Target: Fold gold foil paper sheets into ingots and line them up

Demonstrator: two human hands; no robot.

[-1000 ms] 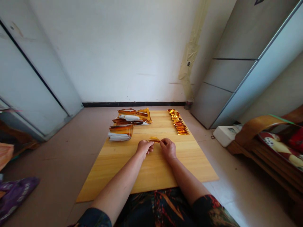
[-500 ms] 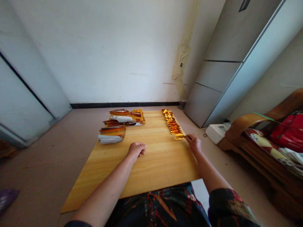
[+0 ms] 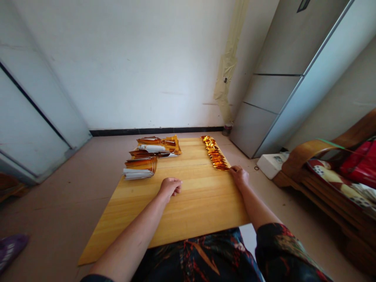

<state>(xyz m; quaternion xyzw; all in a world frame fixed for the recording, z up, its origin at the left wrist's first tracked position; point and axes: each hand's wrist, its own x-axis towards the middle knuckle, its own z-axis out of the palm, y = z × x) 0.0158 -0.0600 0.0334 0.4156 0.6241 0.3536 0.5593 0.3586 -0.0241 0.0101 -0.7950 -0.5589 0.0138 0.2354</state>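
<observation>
A wooden board (image 3: pixel 190 203) lies on the floor in front of me. My left hand (image 3: pixel 170 186) rests on it near the middle, fingers curled, with nothing visible in them. My right hand (image 3: pixel 239 175) is at the board's right edge, fingers closed at the near end of a row of folded gold foil pieces (image 3: pixel 216 156), touching the nearest piece. Stacks of gold-and-white foil sheets (image 3: pixel 141 167) and a second stack of foil sheets (image 3: pixel 158 147) lie at the board's far left.
A white wall with a black baseboard (image 3: pixel 155 131) runs behind the board. A grey cabinet (image 3: pixel 273 102) stands at the right, with a white box (image 3: pixel 272 164) and a wooden chair with red cushions (image 3: pixel 331 168) beside it. A purple item (image 3: pixel 10 248) lies far left.
My two hands held a gold piece together at the board's middle. My right hand then carried it right to the row's near end and pushed it in; my left hand stayed curled on the board.
</observation>
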